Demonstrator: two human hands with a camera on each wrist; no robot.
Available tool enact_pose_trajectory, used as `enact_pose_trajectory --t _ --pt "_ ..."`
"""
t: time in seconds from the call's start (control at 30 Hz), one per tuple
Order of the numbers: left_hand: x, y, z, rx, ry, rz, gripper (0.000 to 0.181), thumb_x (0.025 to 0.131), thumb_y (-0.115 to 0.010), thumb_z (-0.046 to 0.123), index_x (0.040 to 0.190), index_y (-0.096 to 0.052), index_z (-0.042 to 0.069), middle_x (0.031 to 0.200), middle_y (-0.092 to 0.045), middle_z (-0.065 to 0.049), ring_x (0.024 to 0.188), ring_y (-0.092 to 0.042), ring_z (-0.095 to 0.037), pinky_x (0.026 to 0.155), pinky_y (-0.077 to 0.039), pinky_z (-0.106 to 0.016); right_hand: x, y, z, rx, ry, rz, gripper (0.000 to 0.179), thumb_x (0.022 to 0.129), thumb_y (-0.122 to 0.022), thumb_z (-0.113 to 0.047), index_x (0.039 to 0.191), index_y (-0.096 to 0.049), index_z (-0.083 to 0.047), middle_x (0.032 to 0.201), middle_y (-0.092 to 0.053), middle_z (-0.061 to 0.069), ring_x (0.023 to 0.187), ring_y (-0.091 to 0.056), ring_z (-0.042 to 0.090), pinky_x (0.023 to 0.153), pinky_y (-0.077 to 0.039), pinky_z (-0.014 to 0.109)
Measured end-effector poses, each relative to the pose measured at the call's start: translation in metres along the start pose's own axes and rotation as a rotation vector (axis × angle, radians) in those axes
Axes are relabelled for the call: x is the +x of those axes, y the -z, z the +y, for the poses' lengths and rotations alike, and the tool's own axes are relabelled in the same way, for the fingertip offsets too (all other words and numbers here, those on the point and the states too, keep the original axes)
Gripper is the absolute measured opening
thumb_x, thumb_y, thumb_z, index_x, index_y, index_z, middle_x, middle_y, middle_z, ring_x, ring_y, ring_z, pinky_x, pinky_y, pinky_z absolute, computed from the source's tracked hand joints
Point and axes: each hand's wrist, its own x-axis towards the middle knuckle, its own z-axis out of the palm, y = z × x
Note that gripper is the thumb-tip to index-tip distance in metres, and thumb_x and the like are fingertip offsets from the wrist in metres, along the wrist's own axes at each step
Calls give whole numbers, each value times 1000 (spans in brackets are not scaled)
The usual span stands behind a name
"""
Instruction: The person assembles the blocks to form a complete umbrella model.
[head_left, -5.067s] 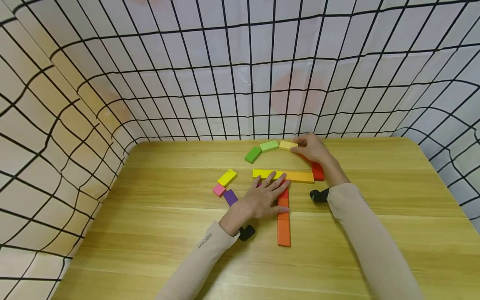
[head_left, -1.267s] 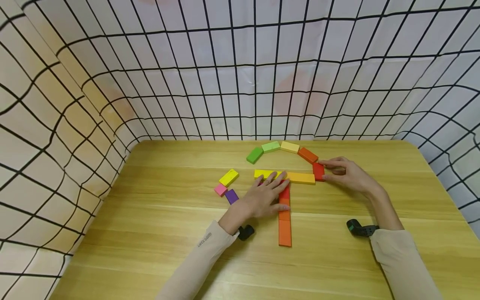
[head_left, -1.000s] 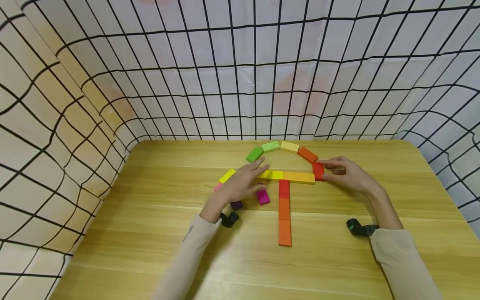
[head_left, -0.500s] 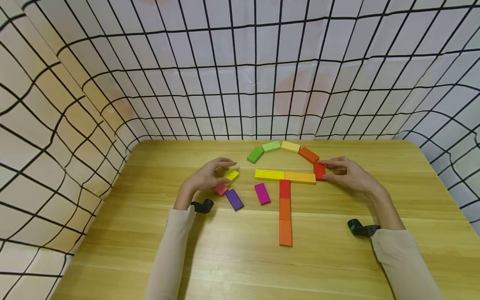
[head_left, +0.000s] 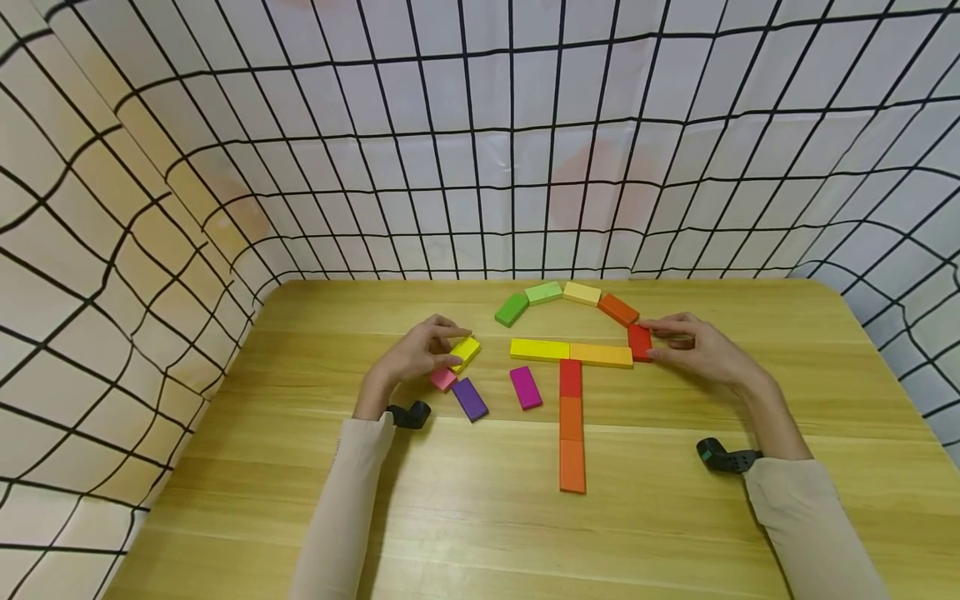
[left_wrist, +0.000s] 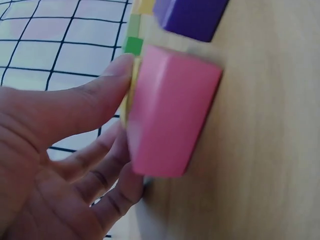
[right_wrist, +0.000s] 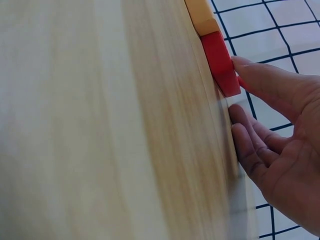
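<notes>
My left hand (head_left: pixel 415 350) is at the loose yellow block (head_left: pixel 466 353) on the left, thumb and index finger pinching it at its edges. In the left wrist view a pink block (left_wrist: pixel 172 112) stands in front and hides most of the yellow one. A purple block (head_left: pixel 469 399) lies just beyond the pink one. On the right, my right hand (head_left: pixel 693 350) holds the red block (head_left: pixel 640 342) between thumb and index finger. That red block touches the end of the orange bar (head_left: pixel 601 355); in the right wrist view its other fingers curl near the wood.
An arc of green (head_left: pixel 512 309), light green (head_left: pixel 543 292), pale yellow (head_left: pixel 582 293) and orange-red (head_left: pixel 618 309) blocks curves behind a yellow bar (head_left: pixel 539 349). A column of red and orange blocks (head_left: pixel 572 418) runs toward me. A magenta block (head_left: pixel 526 387) lies beside it. Grid-patterned cloth (head_left: pixel 480 167) borders the wooden table.
My left hand has lifted off the middle blocks and moved left to the yellow block, uncovering the magenta and purple ones. My right hand came from the arc's top to the red block and stays there.
</notes>
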Motion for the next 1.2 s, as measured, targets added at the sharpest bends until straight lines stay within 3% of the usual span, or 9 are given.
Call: enact_pose_trajectory --t 0.17,0.33,0.47,0.63,0.77,1.0,1.2 --pt "2 -5 1 -25 21 33 52 97 -72 9 147 -58 6 146 -43 -21 103 -60 -27 82 -57 -28 -1 0 -1 2 8 0 59 102 -66 -37 154 -50 -14 147 -45 22 132 -50 42 102 -46 30" --pt "-1 -3 -3 -47 42 22 59 93 -77 9 149 -56 8 150 -40 -18 110 -58 -29 93 -56 -35 0 0 -1 1 9 1 58 102 -66 -37 154 -51 -15 147 -45 22 133 -50 40 98 -44 18" --pt "-1 -1 -4 -44 39 5 63 90 -80 8 149 -56 8 151 -40 -19 112 -59 -30 98 -56 -38 0 0 -2 9 14 -4 58 102 -66 -36 154 -51 -14 147 -45 23 133 -50 41 103 -46 29" --pt "4 -5 0 -31 38 46 60 88 -83 8 143 -59 4 137 -52 -16 102 -62 -26 86 -57 -30 0 0 0 1 12 -7 58 102 -65 -37 155 -50 -16 148 -45 22 132 -50 41 104 -45 36" --pt "11 -13 7 -16 42 97 58 86 -85 10 138 -61 1 120 -60 -15 94 -63 -23 80 -57 -27 -1 -1 -1 -5 17 -9 59 103 -65 -37 155 -49 -14 148 -44 23 132 -50 44 107 -45 51" --pt "26 -28 23 20 26 121 60 84 -88 16 135 -61 -3 118 -60 -16 90 -63 -21 76 -53 -24 1 -1 0 -3 10 -11 60 103 -65 -38 155 -49 -12 148 -42 25 134 -48 45 112 -41 63" --pt "34 -37 31 43 56 168 60 82 -89 17 133 -63 -2 115 -60 -15 91 -62 -23 74 -51 -24 0 -1 2 12 17 -9 59 103 -65 -37 154 -50 -12 150 -42 24 136 -47 45 112 -40 63"
